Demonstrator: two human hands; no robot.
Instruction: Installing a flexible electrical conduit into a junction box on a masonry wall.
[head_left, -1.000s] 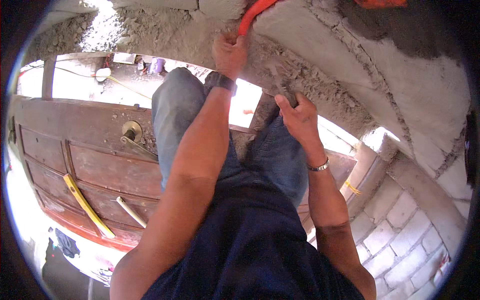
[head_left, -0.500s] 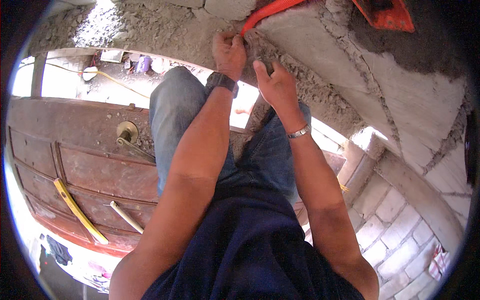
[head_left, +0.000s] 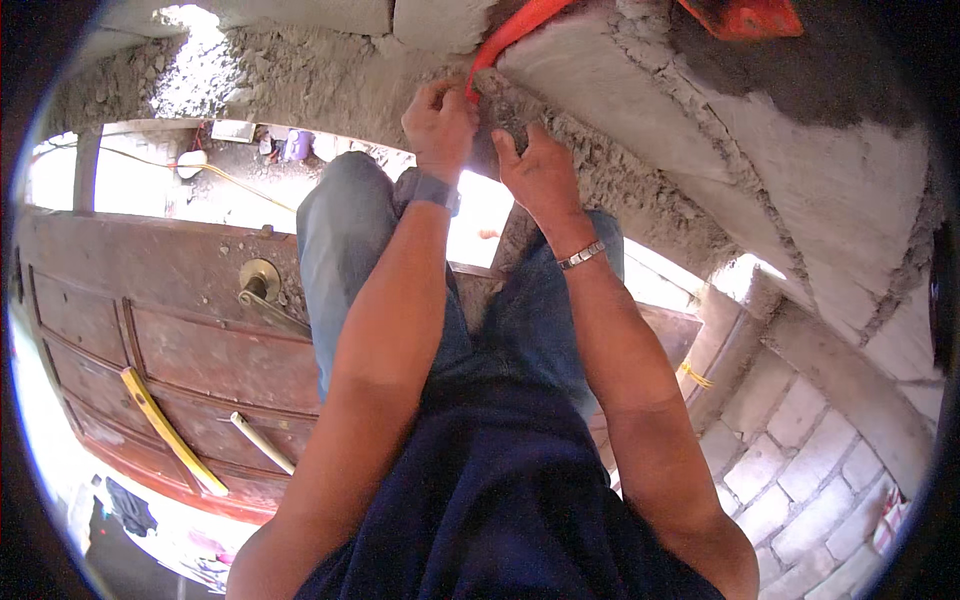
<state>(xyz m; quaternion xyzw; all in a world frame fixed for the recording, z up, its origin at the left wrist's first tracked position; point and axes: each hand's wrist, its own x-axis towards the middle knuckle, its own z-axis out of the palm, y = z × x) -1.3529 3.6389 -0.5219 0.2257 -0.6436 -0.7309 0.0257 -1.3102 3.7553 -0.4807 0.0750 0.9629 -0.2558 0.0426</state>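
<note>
My left hand (head_left: 440, 128), with a dark watch on its wrist, is closed at the lower end of an orange corrugated hose (head_left: 510, 38). The hose comes down from the top edge and meets the fingers at a rough mortar ledge. Just right of it, my right hand (head_left: 545, 180), wearing a metal bracelet, has curled fingers and its thumb raised. What it holds, if anything, is hidden against the grey mortar (head_left: 600, 150). Both hands are close together above my knees in blue jeans (head_left: 345, 235).
A brown panelled door (head_left: 200, 345) lies under me, with a brass handle (head_left: 260, 280), a yellow spirit level (head_left: 170, 430) and a pale stick (head_left: 262, 443). An orange-red object (head_left: 750, 15) stands by the wall at upper right. Bright gaps show the ground below.
The view has shifted, so the wall and door appear a little lower or further left. Both hands keep nearly the same pose by the hose, which reaches slightly lower beside my left fingers.
</note>
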